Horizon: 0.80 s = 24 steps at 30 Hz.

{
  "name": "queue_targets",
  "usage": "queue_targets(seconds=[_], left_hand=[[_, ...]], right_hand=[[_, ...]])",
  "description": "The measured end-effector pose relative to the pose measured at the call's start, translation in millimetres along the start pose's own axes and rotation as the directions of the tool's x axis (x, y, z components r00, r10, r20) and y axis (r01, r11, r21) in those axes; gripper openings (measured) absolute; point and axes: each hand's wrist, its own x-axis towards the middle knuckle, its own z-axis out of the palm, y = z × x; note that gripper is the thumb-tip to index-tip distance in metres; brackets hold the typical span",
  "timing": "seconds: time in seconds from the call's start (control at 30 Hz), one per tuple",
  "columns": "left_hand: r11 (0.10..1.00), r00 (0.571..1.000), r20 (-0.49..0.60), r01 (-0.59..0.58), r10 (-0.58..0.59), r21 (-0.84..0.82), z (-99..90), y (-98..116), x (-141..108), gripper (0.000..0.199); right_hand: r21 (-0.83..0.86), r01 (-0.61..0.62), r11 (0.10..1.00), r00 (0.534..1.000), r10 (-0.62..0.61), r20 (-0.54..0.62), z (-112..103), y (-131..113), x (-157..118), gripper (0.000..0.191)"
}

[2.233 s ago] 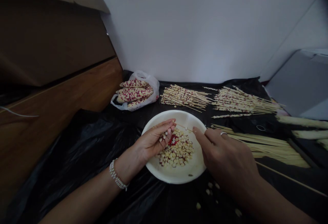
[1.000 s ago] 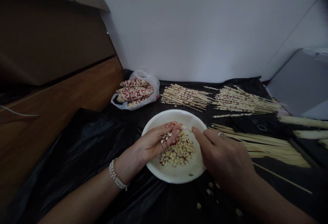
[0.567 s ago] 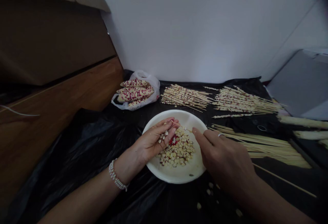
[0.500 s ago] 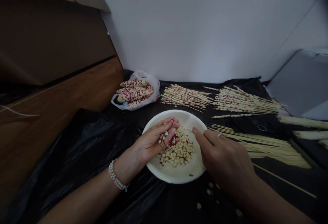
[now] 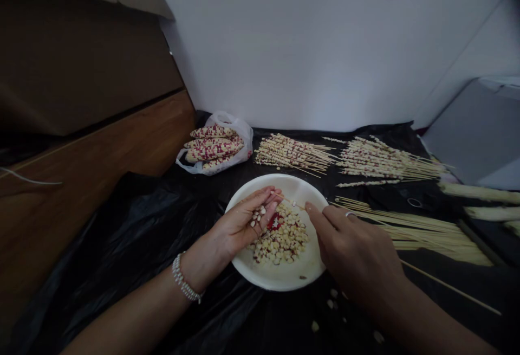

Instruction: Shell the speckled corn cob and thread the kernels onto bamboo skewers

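Observation:
A white bowl holds a heap of loose corn kernels, with something red among them. Over its left side my left hand is curled around several kernels, its fingertips pinched at the tip of a thin wooden skewer. My right hand is closed on that skewer at the bowl's right rim, and the stick runs out behind the hand to the lower right. One pale kernel sits on the skewer between the two hands.
Corn cobs lie in a plastic bag behind the bowl. To their right are two piles of kernel-threaded skewers. Bare skewers and pale stalks lie at the right, on black plastic sheeting.

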Motion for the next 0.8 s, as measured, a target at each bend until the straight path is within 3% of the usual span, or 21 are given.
queue_targets(seconds=[0.8], left_hand=[[0.998,1.0,-0.02,-0.01,0.011,0.057,3.3,-1.5,-3.2,0.016]], right_hand=[[-0.039,0.009,0.999,1.0,-0.009,-0.007,-4.9,-5.4,1.0,0.038]])
